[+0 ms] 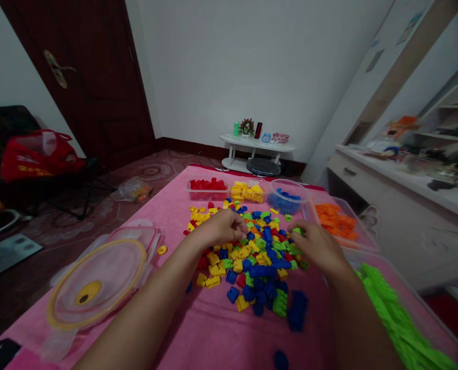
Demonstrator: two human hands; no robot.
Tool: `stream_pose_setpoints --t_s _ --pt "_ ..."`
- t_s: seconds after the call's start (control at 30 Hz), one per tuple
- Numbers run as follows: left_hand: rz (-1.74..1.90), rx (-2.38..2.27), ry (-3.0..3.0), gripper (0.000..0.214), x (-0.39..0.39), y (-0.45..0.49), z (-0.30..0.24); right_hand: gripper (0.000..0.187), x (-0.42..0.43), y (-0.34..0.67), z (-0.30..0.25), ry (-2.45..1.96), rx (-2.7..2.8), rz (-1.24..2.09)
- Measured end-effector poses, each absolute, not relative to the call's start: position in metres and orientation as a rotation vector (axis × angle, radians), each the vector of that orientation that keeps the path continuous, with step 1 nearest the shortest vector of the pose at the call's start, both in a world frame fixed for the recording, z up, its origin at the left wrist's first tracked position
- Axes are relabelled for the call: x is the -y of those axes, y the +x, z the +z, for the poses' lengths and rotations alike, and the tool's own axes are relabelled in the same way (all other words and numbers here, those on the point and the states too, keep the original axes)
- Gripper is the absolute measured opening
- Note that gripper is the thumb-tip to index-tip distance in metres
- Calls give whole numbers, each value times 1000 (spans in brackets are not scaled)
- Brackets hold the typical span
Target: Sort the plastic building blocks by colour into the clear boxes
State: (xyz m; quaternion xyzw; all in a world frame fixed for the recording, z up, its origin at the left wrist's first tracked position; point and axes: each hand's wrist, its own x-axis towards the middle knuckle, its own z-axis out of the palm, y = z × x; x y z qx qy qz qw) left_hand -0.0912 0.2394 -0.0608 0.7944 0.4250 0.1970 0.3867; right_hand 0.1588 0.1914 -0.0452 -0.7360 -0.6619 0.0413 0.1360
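A loose pile of toy building bricks in yellow, blue, green, red and a little orange covers the middle of the pink cloth. My left hand reaches into the far left part of the pile. Its fingers are curled closed, and whatever they pinch is hidden. At the pile's right edge is my right hand, thumb and forefinger closed about a green brick. Long blue bricks lie at the near side of the pile.
Clear containers hold sorted bricks: a red-brick box, a yellow-brick box, a round blue-brick tub, an orange-brick box and a green-brick box. Stacked lids lie left. A dresser stands right.
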Motion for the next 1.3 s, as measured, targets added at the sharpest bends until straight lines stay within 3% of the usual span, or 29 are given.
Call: stream_pose_setpoints --t_s 0.13,0.3,0.43,0.6,0.7,0.83,1.07,1.3 --pt "403 -1116 2125 23 -237 -102 -66 27 -195 166 -65 -2206 2031 204" --pt "318 -1123 2170 32 -238 -108 -70 44 -201 160 -84 -2155 2104 308" --pt "235 -1114 2181 36 -235 -110 -67 32 -201 156 -84 -2087 2142 395" --pt "161 -1078 2222 42 -231 -111 -64 33 -201 153 -85 -2061 2154 379" --pt "121 -1129 2303 46 -229 -106 -66 21 -204 153 -86 -2015 2093 365" --pt "145 -1277 2402 27 -225 -98 -70 20 -205 149 -81 -1847 1994 416" --pt "465 -1162 2129 15 -235 -107 -70 25 -197 109 -63 -1452 1655 866" --pt "789 -867 1544 30 -231 -103 -54 37 -187 74 -60 -1246 1182 1361"
